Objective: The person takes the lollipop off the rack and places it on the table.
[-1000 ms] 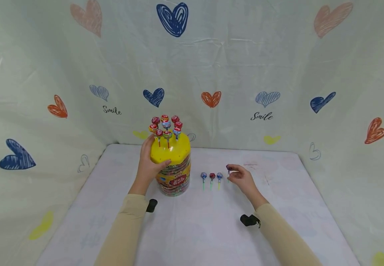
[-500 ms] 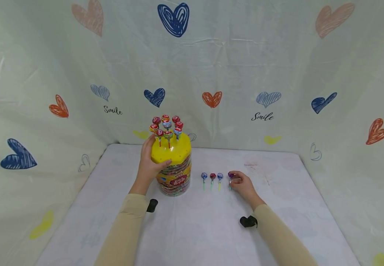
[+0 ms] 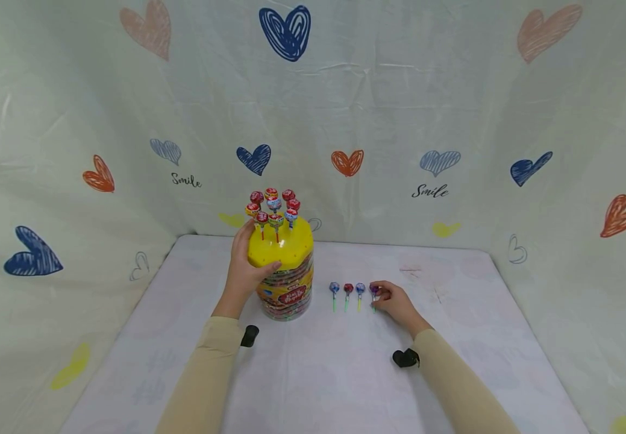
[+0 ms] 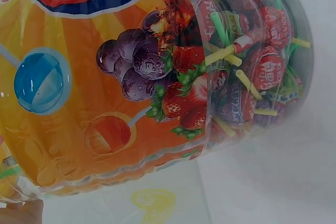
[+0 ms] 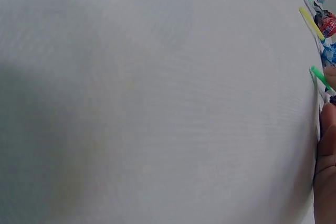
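A clear jar [image 3: 293,308] packed with lollipops stands upright on the left of the table, under a yellow lid [image 3: 285,256]. My left hand [image 3: 239,274] grips the lid's left side, its thumb across the front. Close up in the left wrist view is the jar's fruit label [image 4: 126,103]. To the right, my right hand [image 3: 396,304] pinches a purple lollipop [image 3: 374,290] at the right end of a row on the tabletop. Beside it lie a blue lollipop [image 3: 360,289], a red lollipop [image 3: 348,289] and another blue lollipop [image 3: 334,287], sticks towards me.
Several wrapped lollipops [image 3: 276,220] stand stick-down in the lid, heads up. The white tabletop [image 3: 318,374] spreads around the jar and meets a heart-printed curtain [image 3: 388,120] at the back. A dark strap piece [image 3: 405,358] hangs by my right wrist, another [image 3: 249,336] by my left.
My right hand has lowered the purple lollipop to the table and shifted it slightly left, closer to the row. My left hand keeps its place on the jar.
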The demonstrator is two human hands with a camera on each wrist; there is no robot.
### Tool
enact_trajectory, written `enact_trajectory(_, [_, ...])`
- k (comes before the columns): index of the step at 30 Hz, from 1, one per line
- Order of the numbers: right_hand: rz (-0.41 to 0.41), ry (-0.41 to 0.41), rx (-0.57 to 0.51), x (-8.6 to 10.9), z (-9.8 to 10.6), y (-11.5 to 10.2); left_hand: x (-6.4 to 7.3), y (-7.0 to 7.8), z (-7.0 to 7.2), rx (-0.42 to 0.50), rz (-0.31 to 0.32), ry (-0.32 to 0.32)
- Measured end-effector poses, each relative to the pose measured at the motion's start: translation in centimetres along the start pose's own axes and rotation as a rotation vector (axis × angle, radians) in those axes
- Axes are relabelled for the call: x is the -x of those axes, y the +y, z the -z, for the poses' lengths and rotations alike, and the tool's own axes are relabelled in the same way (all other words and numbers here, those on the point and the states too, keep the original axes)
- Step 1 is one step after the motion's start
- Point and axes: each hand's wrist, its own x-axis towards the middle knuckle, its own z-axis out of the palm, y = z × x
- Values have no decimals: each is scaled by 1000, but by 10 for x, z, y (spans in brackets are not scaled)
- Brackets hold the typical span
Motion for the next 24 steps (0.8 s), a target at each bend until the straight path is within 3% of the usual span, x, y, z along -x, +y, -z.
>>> enact_trajectory(12, [25, -36, 76, -1, 1, 0, -1, -1, -2, 16, -17, -8])
enact_trajectory(16, [8, -12, 100, 0, 4, -7, 2, 13, 0, 21, 8, -21])
enact_trajectory(19, [30, 39, 98, 0, 10, -24, 3, 14, 0, 6, 17, -16])
enact_trajectory(22, [115, 81, 51, -1, 16, -49, 1, 1, -1, -4, 10, 3])
enact_trajectory(24, [197, 98, 8, 1, 18, -70, 0, 2, -1, -12, 11, 6])
